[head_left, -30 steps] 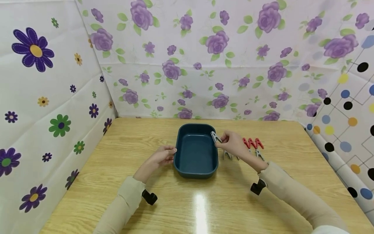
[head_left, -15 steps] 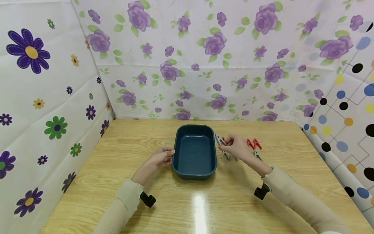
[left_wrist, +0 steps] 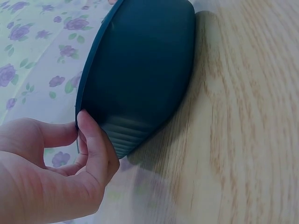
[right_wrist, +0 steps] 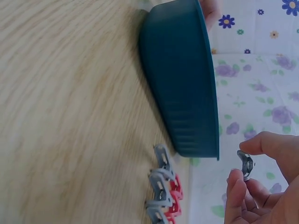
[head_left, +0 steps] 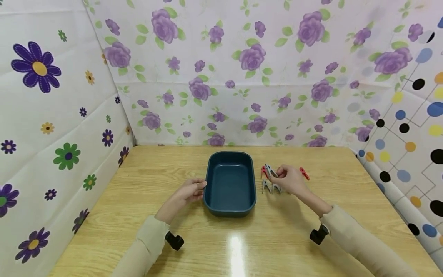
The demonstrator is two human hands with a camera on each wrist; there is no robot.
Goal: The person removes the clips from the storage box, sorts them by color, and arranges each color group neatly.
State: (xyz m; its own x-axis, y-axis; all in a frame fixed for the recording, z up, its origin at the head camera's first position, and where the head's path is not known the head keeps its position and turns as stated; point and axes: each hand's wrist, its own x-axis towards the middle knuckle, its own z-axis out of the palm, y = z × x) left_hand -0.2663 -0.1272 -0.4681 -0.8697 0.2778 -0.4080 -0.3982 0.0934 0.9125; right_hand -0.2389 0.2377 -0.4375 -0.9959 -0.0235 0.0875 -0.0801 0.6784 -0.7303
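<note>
A dark teal, rounded rectangular bin [head_left: 230, 212] stands on the wooden table. My left hand [head_left: 189, 190] pinches its left rim between thumb and fingers, as the left wrist view shows up close. To the right of the bin, my right hand [head_left: 291, 181] pinches a grey clothespin [right_wrist: 247, 164] with its fingertips, held above the table. Below that hand lie grey clothespins [head_left: 266, 186] in a row, with red clothespins [right_wrist: 175, 187] just behind them. Part of both rows is hidden by the right hand in the head view.
One red clothespin [head_left: 304, 173] shows to the right of my right hand. The wooden table [head_left: 155, 161] ends at a floral cloth [head_left: 228, 100] at the back, with patterned cloths on the left and right sides too.
My right hand has moved right, from the bin's right rim to over the clothespin rows, still pinching the grey clothespin. My left hand has stayed on the bin's rim.
</note>
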